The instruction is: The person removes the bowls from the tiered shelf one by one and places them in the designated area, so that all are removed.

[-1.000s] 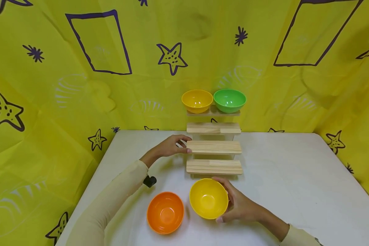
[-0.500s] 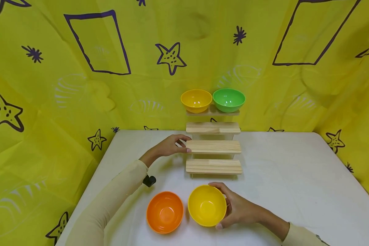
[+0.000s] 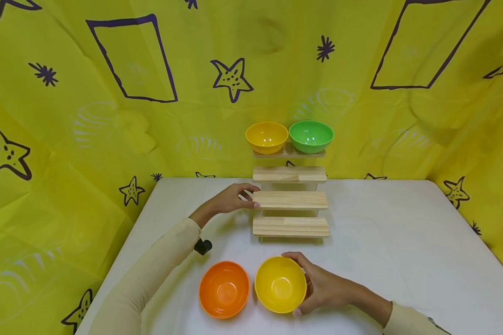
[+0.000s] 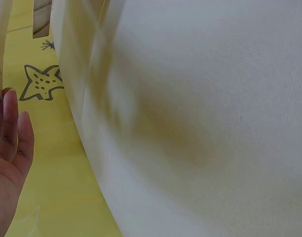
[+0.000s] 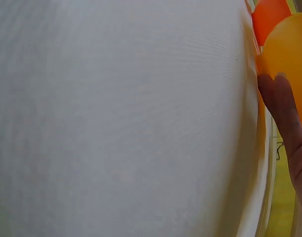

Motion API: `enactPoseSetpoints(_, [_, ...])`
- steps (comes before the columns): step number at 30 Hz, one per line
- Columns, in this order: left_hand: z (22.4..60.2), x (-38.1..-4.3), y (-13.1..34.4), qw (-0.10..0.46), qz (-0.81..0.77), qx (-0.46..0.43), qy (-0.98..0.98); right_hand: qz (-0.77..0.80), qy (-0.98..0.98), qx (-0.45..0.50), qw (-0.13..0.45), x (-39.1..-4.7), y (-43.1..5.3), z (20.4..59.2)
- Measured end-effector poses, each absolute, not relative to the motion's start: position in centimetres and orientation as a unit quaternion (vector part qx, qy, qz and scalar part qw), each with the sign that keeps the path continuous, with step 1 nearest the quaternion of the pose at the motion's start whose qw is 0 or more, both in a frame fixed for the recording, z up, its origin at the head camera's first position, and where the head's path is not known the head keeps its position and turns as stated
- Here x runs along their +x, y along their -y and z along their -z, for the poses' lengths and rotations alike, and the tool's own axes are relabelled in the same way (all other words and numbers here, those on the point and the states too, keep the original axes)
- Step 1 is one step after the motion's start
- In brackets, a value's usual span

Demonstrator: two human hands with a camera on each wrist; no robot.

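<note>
Since the earliest head frame, the yellow bowl [image 3: 281, 284] and the right hand [image 3: 329, 284] have moved toward 6 o'clock, bringing that bowl slightly closer to its neighbour; no other item shows a clear shift. Left to right: orange bowl [image 3: 224, 289], mouth up on the white table [image 3: 381, 232], just beside the yellow bowl at its 9 o'clock, not held. Left hand [image 3: 230, 200], at the yellow bowl's 11 o'clock: thumb and bent fingers parted by about the board's depth, gripping the left end of the second board from the bottom of the wooden stand [image 3: 290, 226]; pressure cannot be told. Amber bowl [image 3: 266, 137], on the top board, mouth up. Yellow bowl, mouth up, before the stand; whether its base bears on the table cannot be confirmed. Green bowl [image 3: 311, 137], at the amber bowl's 3 o'clock; rim contact uncertain. Right hand, partly closed, holds the yellow bowl from its 3 o'clock side, thumb near 5, fingers near 1. Handling assessment: the yellow bowl looks like smooth, glossy plastic, judged light, stiff and unlikely to break, though its curved wall may slip in a loose grasp. Recommended hold: rim and outer wall from 1 to 5 o'clock, as now taken, leaving the 9 o'clock side free of fingers beside the orange bowl.
</note>
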State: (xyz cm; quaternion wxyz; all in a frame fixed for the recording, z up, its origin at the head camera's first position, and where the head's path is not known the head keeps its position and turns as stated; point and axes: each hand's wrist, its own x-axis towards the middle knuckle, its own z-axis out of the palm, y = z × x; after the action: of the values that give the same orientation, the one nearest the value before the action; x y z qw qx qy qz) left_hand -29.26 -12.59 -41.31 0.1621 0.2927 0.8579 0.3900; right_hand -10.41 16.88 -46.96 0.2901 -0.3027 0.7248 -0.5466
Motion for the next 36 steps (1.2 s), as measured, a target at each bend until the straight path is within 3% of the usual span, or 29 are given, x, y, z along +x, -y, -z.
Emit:
enactPoseSetpoints(20, [41.03,-29.26,12.47,0.159,-0.384,0.295,-0.86,0.477,-0.777,-0.317,0.262,-10.5,-16.66,46.49])
enactPoseSetpoints(36, [41.13,-29.19,12.41,0.16,-0.388,0.29,-0.86,0.495,-0.762,-0.305,0.287,-10.45,-16.89,46.29])
